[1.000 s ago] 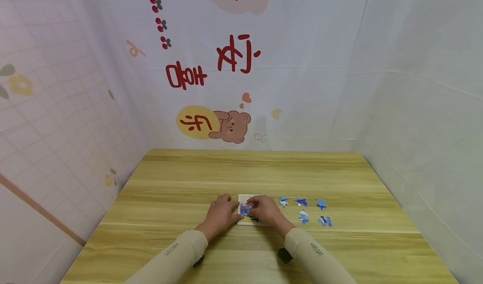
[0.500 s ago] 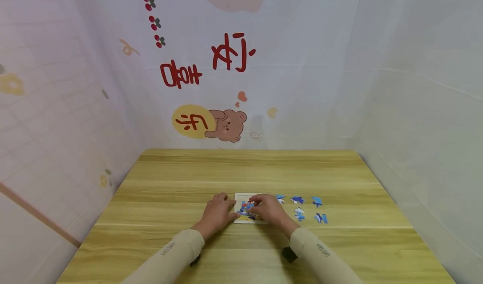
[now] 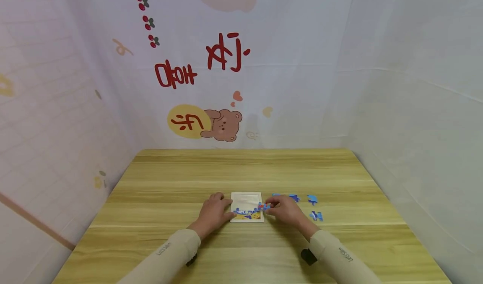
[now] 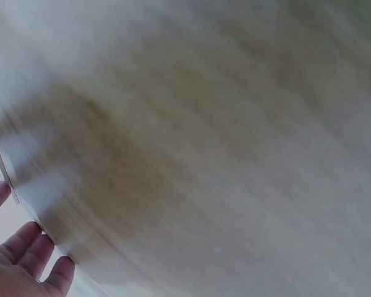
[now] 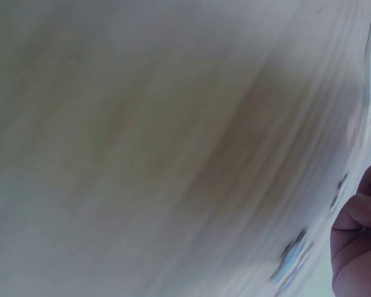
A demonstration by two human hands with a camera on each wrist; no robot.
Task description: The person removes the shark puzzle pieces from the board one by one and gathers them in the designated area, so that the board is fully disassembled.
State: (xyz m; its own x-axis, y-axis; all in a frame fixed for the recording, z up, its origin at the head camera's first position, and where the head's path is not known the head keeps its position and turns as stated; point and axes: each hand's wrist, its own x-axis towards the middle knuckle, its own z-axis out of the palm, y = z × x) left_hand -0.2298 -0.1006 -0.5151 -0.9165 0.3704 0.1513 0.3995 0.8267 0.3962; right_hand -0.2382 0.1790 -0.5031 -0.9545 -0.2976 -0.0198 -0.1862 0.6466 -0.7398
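Note:
A white-rimmed jigsaw puzzle tray [image 3: 246,193] lies flat on the table, with joined yellow and blue pieces [image 3: 247,215] along its near side and bare white backing beyond them. My left hand [image 3: 212,212] rests at the tray's left edge, thumb and fingertips against the rim; those fingers [image 4: 29,238] look extended in the left wrist view. Over the tray's right rim, my right hand [image 3: 288,212] pinches a blue and red puzzle piece [image 3: 262,206] between thumb and fingers. Only part of the right hand [image 5: 362,247] appears in the right wrist view, and its piece is hidden there.
Right of the tray lie several loose blue-and-white puzzle pieces [image 3: 312,199], some partly covered by the right hand. The wooden table [image 3: 241,170] meets fabric walls at the back and both sides.
The right hand has moved right from above the tray to its right rim with the blue and red puzzle piece, uncovering the tray. The left hand stays at the left edge. The head view has shifted slightly.

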